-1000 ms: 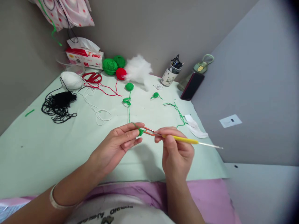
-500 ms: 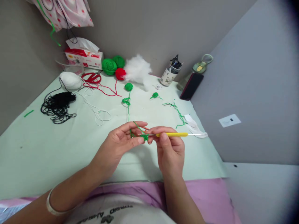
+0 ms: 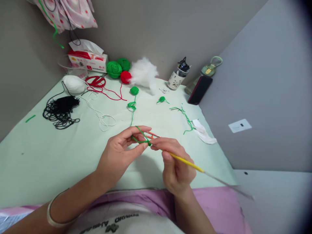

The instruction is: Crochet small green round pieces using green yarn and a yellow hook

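Note:
My left hand pinches a small green crochet piece between thumb and fingers, and green yarn loops over its index finger. A crochet hook with a yellow handle is held in my right hand, slanting down to the right. The hook's front end meets the green piece, but its tip is hidden by my fingers. A thin orange piece, perhaps a stitch marker, shows between the hands. From my left hand the yarn runs up to a small green yarn ball past a loose tangle.
Black yarn, white yarn, red scissors and a tissue box are at the left. Green balls, a red ball and white stuffing lie behind. A pen jar, bottle and phone stand right.
The hook has swung from nearly level to a slant, its back end now low at the right. My right hand has turned with it, and my left hand shifted slightly left.

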`<control>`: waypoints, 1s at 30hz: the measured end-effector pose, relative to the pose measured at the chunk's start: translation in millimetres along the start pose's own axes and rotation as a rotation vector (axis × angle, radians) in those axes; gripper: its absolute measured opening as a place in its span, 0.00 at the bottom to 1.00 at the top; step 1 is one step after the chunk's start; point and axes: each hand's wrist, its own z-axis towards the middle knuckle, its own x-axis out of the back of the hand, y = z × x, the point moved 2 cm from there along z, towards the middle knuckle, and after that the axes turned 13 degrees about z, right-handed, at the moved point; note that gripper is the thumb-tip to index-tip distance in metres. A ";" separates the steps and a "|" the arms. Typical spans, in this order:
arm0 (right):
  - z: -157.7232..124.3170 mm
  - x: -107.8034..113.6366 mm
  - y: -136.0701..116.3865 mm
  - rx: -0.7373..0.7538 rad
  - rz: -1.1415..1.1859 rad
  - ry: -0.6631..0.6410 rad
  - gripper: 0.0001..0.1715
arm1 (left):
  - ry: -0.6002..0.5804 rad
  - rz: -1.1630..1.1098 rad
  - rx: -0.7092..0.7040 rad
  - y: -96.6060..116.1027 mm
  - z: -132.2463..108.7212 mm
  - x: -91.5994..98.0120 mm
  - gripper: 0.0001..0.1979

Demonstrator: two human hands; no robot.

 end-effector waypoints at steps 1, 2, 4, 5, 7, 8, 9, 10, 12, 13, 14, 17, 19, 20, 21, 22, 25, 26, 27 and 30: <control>-1.2 -0.5 -0.2 0.044 -0.060 -0.025 0.16 | 0.023 0.019 -0.011 1.2 -0.4 -0.6 0.13; -3.1 -1.2 0.0 0.076 -0.121 -0.048 0.17 | 0.034 0.018 -0.018 1.8 -0.6 -1.2 0.13; -7.8 -2.9 0.6 0.126 -0.259 -0.072 0.20 | 0.004 -0.058 -0.001 1.1 0.3 -2.7 0.18; -10.2 -4.0 1.1 0.139 -0.332 -0.087 0.23 | -0.037 -0.125 0.030 -0.1 1.2 -3.4 0.20; -12.9 -5.7 1.6 0.155 -0.428 -0.099 0.27 | -0.161 -0.275 0.124 -3.1 3.4 -4.7 0.23; -12.7 -5.8 1.7 0.147 -0.421 -0.091 0.27 | -0.223 -0.341 0.178 -4.6 4.5 -5.1 0.22; -11.3 -5.2 1.8 0.123 -0.367 -0.062 0.25 | -0.268 -0.395 0.226 -5.7 5.4 -5.0 0.21; -9.0 -3.9 2.2 0.078 -0.278 -0.015 0.22 | -0.295 -0.435 0.260 -6.4 6.2 -4.5 0.19; -2.9 -0.7 3.8 -0.041 -0.040 0.117 0.16 | -0.285 -0.465 0.269 -6.4 7.1 -2.8 0.16; 0.0 0.1 5.1 -0.104 0.072 0.166 0.14 | -0.262 -0.452 0.253 -6.0 7.0 -2.0 0.16; 2.5 0.3 6.2 -0.154 0.155 0.197 0.13 | -0.246 -0.422 0.229 -5.5 6.4 -1.6 0.16; 5.8 -2.5 7.8 -0.208 0.197 0.164 0.11 | -0.232 -0.290 0.165 -4.7 2.9 -2.8 0.18; 3.6 -4.8 7.6 -0.189 0.124 0.136 0.12 | -0.217 -0.231 0.136 -5.2 1.2 -4.3 0.19; 1.6 -5.7 7.1 -0.169 0.080 0.127 0.13 | -0.200 -0.223 0.128 -5.6 0.8 -4.9 0.19; -0.6 -6.7 6.3 -0.136 0.029 0.112 0.14 | -0.183 -0.230 0.126 -6.0 0.9 -5.5 0.19; -2.7 -7.4 5.1 -0.089 -0.035 0.094 0.16 | -0.175 -0.253 0.129 -6.4 1.2 -6.2 0.19; -5.7 -7.8 2.1 0.038 -0.218 0.033 0.22 | -0.230 -0.375 0.207 -8.2 3.6 -8.4 0.18; -5.0 -6.4 2.2 0.035 -0.224 0.038 0.22 | -0.258 -0.420 0.246 -8.9 4.5 -8.6 0.18; -3.5 -4.0 3.0 0.001 -0.175 0.073 0.21 | -0.278 -0.458 0.281 -9.5 5.4 -8.4 0.16; 1.9 3.4 8.5 -0.184 0.137 0.239 0.15 | -0.246 -0.490 0.290 -10.4 7.9 -5.5 0.11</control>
